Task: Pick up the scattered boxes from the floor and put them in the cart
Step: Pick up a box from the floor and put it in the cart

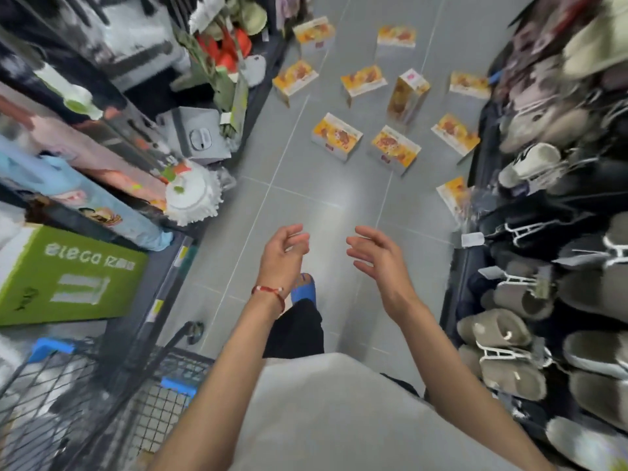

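Several yellow-and-orange boxes lie scattered on the grey tiled aisle floor ahead; the nearest are one (337,136) in the middle, one (394,148) beside it and one (453,196) against the right shelf. One box (407,95) stands upright. My left hand (284,255) and my right hand (375,256) hover side by side above the floor, fingers relaxed, holding nothing, well short of the boxes. The wire cart (102,396) with blue corners stands at the lower left, behind my left arm.
Left shelving holds mops (192,198), a grey bin (198,137) and a green carton (64,277). Right racks carry slippers (509,351) on hangers. My foot in a blue sandal (303,287) is below my hands. The aisle is narrow between the shelves.
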